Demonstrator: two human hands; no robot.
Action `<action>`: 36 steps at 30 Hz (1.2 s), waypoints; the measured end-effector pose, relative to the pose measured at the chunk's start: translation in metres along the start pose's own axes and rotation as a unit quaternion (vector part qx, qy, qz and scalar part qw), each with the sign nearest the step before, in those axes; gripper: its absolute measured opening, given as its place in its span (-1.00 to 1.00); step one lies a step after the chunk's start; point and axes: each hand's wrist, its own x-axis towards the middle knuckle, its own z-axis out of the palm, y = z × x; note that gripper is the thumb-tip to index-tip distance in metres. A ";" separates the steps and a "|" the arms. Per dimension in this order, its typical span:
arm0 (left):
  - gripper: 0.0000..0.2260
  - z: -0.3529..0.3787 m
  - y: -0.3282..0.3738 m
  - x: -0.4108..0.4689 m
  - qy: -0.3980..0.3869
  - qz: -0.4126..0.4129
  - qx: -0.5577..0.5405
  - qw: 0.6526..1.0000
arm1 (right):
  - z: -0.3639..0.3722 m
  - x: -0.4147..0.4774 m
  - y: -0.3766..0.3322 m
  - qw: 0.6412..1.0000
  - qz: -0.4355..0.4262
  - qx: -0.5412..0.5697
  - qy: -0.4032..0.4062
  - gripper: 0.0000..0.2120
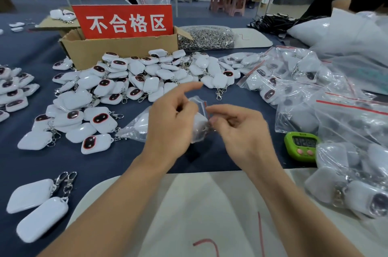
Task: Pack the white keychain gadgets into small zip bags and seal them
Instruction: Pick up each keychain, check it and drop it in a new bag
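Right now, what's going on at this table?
A person is bagging gadgets. The left hand holds a small clear zip bag with a white keychain gadget inside, above the dark blue table. The right hand pinches the bag's red zip strip. Whether it is sealed yet is unclear. A pile of loose white gadgets lies behind. Filled clear bags are heaped at right, beside a green digital timer.

Only the person's arms show — the left hand (pixel 170 122) and right hand (pixel 241 131) are bare, wrists uncovered. The left forearm (pixel 117 204) and right forearm (pixel 294 204) are slim and smooth, bare all the way to the bottom edge of the view — fingertips slightly blurred.
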 end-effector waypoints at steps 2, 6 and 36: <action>-0.62 -0.009 0.002 0.009 0.044 -0.024 -0.012 0.999 | -0.007 0.001 0.000 0.996 -0.028 -0.009 0.083 -0.72; -0.61 -0.042 0.012 0.035 0.140 -0.063 -0.057 0.987 | -0.015 0.003 0.003 0.993 0.011 -0.031 0.111 -0.74; -0.82 -0.002 -0.018 -0.005 -0.151 -0.002 0.431 0.890 | 0.024 0.041 0.022 0.981 -0.027 -0.183 -0.055 -0.63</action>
